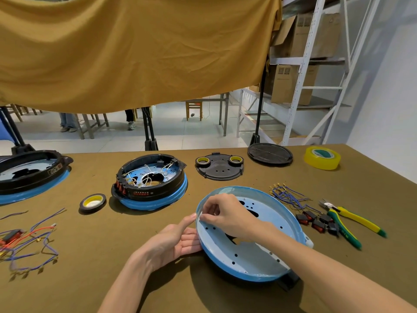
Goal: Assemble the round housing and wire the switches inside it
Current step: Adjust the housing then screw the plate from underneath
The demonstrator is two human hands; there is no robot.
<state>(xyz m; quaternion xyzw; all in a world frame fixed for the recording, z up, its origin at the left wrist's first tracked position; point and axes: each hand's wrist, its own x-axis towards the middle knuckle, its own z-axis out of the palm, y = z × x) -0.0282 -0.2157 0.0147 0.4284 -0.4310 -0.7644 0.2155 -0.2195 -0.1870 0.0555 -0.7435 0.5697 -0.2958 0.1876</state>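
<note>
A round blue pan-shaped housing base (252, 256) lies tilted on the table in front of me, its pale inside dotted with holes. My left hand (173, 240) cradles its left rim from outside, thumb on the edge. My right hand (223, 213) reaches over the rim and pinches that same left edge with fingertips. Several black rocker switches (318, 221) with blue wires (286, 196) lie just right of the base. A wired housing (150, 180) with a black ring and white wires sits behind.
Green-yellow pliers (347, 220) lie at the right. A black cover plate (220, 167) with two tape rolls, a black lid (269, 153), and yellow tape (322, 157) are at the back. A black tape roll (92, 202), loose wires (29, 242) and another housing (29, 172) are left.
</note>
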